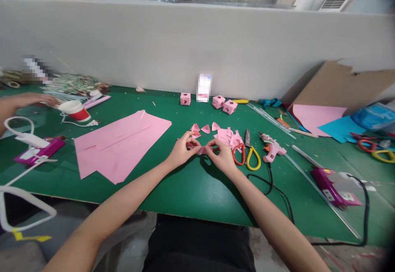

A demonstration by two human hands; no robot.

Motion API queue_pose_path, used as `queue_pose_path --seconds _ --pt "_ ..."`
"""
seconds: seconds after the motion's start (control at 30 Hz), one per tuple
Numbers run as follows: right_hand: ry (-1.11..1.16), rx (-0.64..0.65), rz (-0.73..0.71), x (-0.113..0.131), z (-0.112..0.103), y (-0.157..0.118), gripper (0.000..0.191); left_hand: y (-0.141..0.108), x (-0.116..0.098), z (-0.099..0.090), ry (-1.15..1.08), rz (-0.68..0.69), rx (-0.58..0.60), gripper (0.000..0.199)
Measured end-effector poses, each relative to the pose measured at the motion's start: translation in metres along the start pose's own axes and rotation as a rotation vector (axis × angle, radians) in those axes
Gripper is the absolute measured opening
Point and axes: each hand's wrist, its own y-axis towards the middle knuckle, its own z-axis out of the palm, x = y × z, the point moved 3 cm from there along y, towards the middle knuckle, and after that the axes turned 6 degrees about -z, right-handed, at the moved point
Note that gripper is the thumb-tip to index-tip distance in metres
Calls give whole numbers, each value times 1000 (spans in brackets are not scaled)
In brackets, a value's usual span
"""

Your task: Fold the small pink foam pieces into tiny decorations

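Between my left hand (182, 150) and my right hand (221, 154) is a small piece of pink paper (202, 150), pinched by the fingers of both just above the green table. Beyond them lie a few folded pink paper pieces (205, 129). A pile of pink paper strips (230, 137) is partly hidden behind my right hand. Just right of that hand rest scissors (249, 150) with one red and one yellow handle. A pink glue gun (273, 149) lies farther right, its black cord trailing toward the table's front edge.
Large pink paper sheets (120, 146) cover the left middle of the green table (182, 191). Pink paper cubes (185, 99) stand near the wall by a blurred phone (204, 87). At left, a person's hand (40, 99) is beside a paper cup (75, 110). Purple power strips (333, 187) sit either side.
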Motion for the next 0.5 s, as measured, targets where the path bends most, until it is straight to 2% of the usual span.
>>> queue_pose_path --seconds 0.3,0.5 --pt "-32 78 -8 0 4 -1 14 -2 -1 0 45 4 27 47" --pt "-32 84 -31 0 4 -1 15 -2 -1 1 37 5 33 47"
